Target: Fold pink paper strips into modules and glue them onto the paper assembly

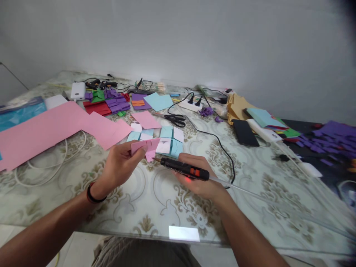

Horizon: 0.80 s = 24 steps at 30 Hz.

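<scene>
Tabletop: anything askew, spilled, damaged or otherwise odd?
No spill visible around the glue gun. Mildly odd: a crumpled purple clump and a small purple scrap lie loose beside the white power strip, away from the purple pieces at far right. Otherwise just craft clutter.

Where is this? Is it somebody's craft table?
Yes, it looks like a craft table, maybe in a home. The right hand holds a glue gun, the left hand holds folded pink paper, and scissors lie nearby.
</scene>
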Each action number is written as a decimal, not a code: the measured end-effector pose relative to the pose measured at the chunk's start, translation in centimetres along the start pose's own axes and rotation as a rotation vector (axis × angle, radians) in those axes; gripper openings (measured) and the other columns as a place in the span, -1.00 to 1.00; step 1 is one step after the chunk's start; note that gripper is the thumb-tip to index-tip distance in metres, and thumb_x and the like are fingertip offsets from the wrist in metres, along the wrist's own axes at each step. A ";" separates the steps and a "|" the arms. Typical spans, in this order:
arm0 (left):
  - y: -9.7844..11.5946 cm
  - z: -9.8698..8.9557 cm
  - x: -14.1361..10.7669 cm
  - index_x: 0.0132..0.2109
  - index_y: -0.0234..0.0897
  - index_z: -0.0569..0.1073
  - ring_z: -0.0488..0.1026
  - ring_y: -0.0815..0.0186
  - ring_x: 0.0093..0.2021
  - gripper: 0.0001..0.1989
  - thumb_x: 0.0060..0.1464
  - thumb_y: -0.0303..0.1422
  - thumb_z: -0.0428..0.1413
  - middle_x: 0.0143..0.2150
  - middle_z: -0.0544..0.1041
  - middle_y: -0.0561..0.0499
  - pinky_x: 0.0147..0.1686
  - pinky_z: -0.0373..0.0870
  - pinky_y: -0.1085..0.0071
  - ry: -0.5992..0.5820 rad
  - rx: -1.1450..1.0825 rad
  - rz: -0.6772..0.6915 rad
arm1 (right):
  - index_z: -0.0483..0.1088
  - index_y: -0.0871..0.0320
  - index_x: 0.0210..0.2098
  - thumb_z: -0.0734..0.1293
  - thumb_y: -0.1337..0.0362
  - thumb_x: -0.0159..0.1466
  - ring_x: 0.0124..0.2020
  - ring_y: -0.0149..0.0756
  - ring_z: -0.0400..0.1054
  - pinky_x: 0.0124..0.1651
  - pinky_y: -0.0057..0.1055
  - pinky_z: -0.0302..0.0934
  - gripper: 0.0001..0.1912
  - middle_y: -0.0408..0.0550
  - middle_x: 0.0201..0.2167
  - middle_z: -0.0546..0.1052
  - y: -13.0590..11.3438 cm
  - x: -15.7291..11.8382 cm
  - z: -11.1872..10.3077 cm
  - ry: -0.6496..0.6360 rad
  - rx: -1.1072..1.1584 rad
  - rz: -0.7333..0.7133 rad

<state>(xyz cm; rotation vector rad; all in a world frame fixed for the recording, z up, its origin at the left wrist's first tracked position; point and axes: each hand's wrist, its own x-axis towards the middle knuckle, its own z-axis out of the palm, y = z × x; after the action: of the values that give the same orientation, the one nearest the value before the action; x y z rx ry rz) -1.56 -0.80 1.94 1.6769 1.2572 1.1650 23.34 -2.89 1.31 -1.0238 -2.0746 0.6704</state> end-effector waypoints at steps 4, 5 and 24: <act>-0.4 0.0 0.1 -0.46 -0.31 0.53 0.35 0.35 -0.46 -0.64 0.24 -0.19 0.20 -0.49 0.49 0.03 -0.49 0.24 0.47 0.025 -0.045 -0.038 | 0.25 0.12 -0.53 0.35 0.34 0.27 -0.53 -0.41 0.21 -0.46 -0.44 0.04 -0.73 -0.20 -0.55 0.30 0.0 0.0 0.0 -0.008 -0.006 0.002; -0.5 0.0 0.1 -0.46 -0.31 0.53 0.38 0.34 -0.44 -0.64 0.23 -0.18 0.21 -0.47 0.52 0.01 -0.47 0.28 0.46 0.028 -0.054 -0.048 | 0.25 0.12 -0.53 0.35 0.34 0.27 -0.53 -0.41 0.21 -0.46 -0.44 0.04 -0.73 -0.20 -0.55 0.30 0.0 0.0 0.0 -0.008 -0.004 -0.002; -0.7 0.0 0.0 -0.46 -0.29 0.54 0.55 0.24 -0.34 -0.65 0.25 -0.21 0.20 -0.47 0.57 0.02 -0.35 0.44 0.40 0.003 -0.079 -0.062 | 0.24 0.12 -0.52 0.37 0.34 0.28 -0.53 -0.43 0.19 -0.46 -0.44 0.02 -0.71 -0.23 -0.54 0.24 -0.1 0.2 -0.1 0.011 -0.006 0.016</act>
<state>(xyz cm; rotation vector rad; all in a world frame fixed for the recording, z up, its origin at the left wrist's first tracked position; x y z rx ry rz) -1.73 -0.58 1.30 1.5683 1.2407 1.1651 23.28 -2.79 1.51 -1.0467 -2.0618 0.6656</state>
